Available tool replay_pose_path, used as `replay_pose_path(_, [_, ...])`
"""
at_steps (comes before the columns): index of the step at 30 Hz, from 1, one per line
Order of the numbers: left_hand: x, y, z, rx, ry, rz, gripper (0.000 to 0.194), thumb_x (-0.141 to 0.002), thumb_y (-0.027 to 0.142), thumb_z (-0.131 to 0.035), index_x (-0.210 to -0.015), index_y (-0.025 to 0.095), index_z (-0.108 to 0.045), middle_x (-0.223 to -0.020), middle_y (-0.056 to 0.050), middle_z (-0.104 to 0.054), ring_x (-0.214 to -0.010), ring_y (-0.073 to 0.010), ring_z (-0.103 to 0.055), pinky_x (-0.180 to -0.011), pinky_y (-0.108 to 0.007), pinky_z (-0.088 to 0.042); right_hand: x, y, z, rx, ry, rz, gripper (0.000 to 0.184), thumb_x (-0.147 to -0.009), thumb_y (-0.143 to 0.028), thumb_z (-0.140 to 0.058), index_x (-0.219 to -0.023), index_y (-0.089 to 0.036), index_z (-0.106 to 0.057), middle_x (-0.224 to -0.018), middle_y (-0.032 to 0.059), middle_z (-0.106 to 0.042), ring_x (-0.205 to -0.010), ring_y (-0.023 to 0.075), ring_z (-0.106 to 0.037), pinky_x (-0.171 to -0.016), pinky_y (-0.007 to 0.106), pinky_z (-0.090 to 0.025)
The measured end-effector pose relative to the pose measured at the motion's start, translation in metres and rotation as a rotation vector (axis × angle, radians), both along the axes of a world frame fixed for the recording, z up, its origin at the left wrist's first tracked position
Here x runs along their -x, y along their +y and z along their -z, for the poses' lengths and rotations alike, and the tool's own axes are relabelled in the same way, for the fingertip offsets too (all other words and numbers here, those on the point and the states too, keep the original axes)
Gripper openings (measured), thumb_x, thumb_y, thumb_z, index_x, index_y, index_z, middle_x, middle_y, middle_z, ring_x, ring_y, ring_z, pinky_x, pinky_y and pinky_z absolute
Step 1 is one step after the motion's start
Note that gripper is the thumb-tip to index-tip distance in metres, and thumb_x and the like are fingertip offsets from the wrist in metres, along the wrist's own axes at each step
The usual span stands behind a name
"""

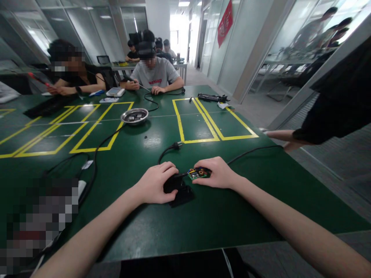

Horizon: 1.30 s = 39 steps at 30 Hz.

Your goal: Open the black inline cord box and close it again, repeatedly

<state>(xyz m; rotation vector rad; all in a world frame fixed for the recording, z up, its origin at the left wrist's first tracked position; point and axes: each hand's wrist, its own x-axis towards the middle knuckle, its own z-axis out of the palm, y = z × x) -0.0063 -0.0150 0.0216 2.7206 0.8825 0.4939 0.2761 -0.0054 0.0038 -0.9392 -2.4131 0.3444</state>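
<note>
On the green table, my left hand [159,183] is closed around a black plastic casing [182,193], its thumb along the near edge. My right hand [217,173] pinches a small green circuit board [195,174] with copper coils and other parts on it, just right of the casing. A short dark lead seems to run between board and casing. Beyond my left hand lies a black power plug [176,145] on its cable. Another black cable [252,152] leads from behind my right hand toward the table's right edge. My fingers hide part of both pieces.
A metal bowl [134,116] with small metal parts stands farther back. Yellow tape [199,141] marks rectangles on the table. Black cables [97,154] run along the left. Two people sit across the table, one holding a screwdriver; another person stands at the right.
</note>
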Motion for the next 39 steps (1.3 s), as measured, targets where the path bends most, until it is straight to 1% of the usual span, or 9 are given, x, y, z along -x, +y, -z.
replay_pose_path(3, [0.003, 0.002, 0.0, 0.028, 0.006, 0.004, 0.023, -0.075, 0.028, -0.066, -0.097, 0.021, -0.061, -0.106, -0.007, -0.065, -0.09, -0.0217, -0.065, -0.075, -0.031, -0.055, -0.005, 0.002, -0.001, 0.083, -0.058, 0.008, 0.039, -0.084, -0.055, -0.078, -0.102, -0.021, -0.071, -0.084, 0.0034, -0.077, -0.073, 0.0197, -0.072, -0.065, 0.027, -0.046])
replay_pose_path(6, [0.006, 0.005, 0.001, 0.025, 0.012, 0.022, 0.021, -0.076, 0.029, -0.068, -0.095, 0.02, -0.063, -0.107, -0.007, -0.065, -0.093, -0.0226, -0.065, -0.078, -0.033, -0.055, -0.006, 0.002, -0.003, 0.153, -0.048, -0.005, 0.041, -0.082, -0.047, -0.079, -0.112, -0.022, -0.067, -0.09, 0.0025, -0.075, -0.077, 0.0193, -0.071, -0.07, 0.027, -0.048])
replay_pose_path(8, [0.007, 0.006, 0.001, 0.016, 0.017, 0.016, 0.027, -0.079, 0.034, -0.071, -0.101, 0.02, -0.065, -0.106, -0.008, -0.067, -0.096, -0.0245, -0.065, -0.082, -0.036, -0.056, -0.005, 0.001, -0.005, 0.184, -0.033, -0.021, 0.035, -0.083, -0.036, -0.074, -0.113, -0.021, -0.064, -0.085, 0.0005, -0.071, -0.07, 0.0164, -0.065, -0.068, 0.026, -0.046])
replay_pose_path(12, [0.007, 0.009, 0.003, -0.01, 0.015, 0.001, 0.054, -0.079, 0.049, -0.077, -0.123, 0.019, -0.067, -0.119, -0.012, -0.068, -0.106, -0.0291, -0.065, -0.094, -0.044, -0.056, -0.006, 0.001, -0.006, 0.224, -0.034, -0.015, 0.028, -0.08, -0.021, -0.064, -0.108, -0.02, -0.061, -0.077, -0.0031, -0.062, -0.062, 0.0125, -0.055, -0.062, 0.024, -0.041])
replay_pose_path(14, [0.008, 0.01, 0.004, -0.013, 0.017, 0.007, 0.06, -0.08, 0.053, -0.078, -0.128, 0.019, -0.067, -0.125, -0.013, -0.068, -0.111, -0.0305, -0.064, -0.099, -0.046, -0.055, -0.006, 0.002, -0.007, 0.247, -0.043, -0.02, 0.027, -0.081, -0.021, -0.064, -0.108, -0.019, -0.063, -0.077, -0.0023, -0.063, -0.062, 0.0127, -0.055, -0.062, 0.024, -0.042])
replay_pose_path(20, [0.009, 0.011, 0.004, -0.008, 0.005, 0.041, 0.059, -0.083, 0.051, -0.078, -0.132, 0.021, -0.067, -0.135, -0.013, -0.069, -0.118, -0.0323, -0.061, -0.102, -0.05, -0.053, -0.006, 0.001, -0.013, 0.266, -0.023, -0.11, 0.025, -0.09, -0.022, -0.062, -0.112, -0.016, -0.072, -0.092, 0.0061, -0.072, -0.067, 0.0143, -0.061, -0.065, 0.027, -0.048])
replay_pose_path(27, [0.007, 0.01, 0.003, -0.001, 0.032, 0.019, 0.061, -0.08, 0.051, -0.081, -0.13, 0.019, -0.065, -0.139, -0.015, -0.065, -0.123, -0.0332, -0.062, -0.104, -0.049, -0.051, 0.0, -0.004, -0.014, 0.226, -0.063, -0.17, 0.026, -0.097, -0.023, -0.061, -0.118, -0.014, -0.074, -0.087, 0.0051, -0.067, -0.063, 0.0131, -0.057, -0.062, 0.026, -0.045])
replay_pose_path(34, [0.006, 0.01, 0.002, 0.01, 0.068, 0.015, 0.068, -0.078, 0.052, -0.083, -0.133, 0.018, -0.065, -0.14, -0.016, -0.064, -0.126, -0.0348, -0.059, -0.105, -0.052, -0.049, 0.017, -0.008, 0.002, 0.103, -0.071, -0.121, 0.031, -0.102, -0.034, -0.061, -0.125, -0.018, -0.074, -0.091, 0.0054, -0.07, -0.073, 0.0155, -0.064, -0.068, 0.026, -0.048])
replay_pose_path(39, [0.005, 0.011, 0.002, 0.005, 0.099, 0.0, 0.082, -0.07, 0.066, -0.086, -0.135, 0.022, -0.066, -0.146, -0.015, -0.062, -0.128, -0.0372, -0.057, -0.106, -0.055, -0.047, 0.023, -0.009, 0.007, 0.048, -0.042, -0.031, 0.028, -0.101, -0.039, -0.065, -0.12, -0.022, -0.074, -0.096, 0.0051, -0.071, -0.077, 0.0157, -0.067, -0.069, 0.025, -0.05])
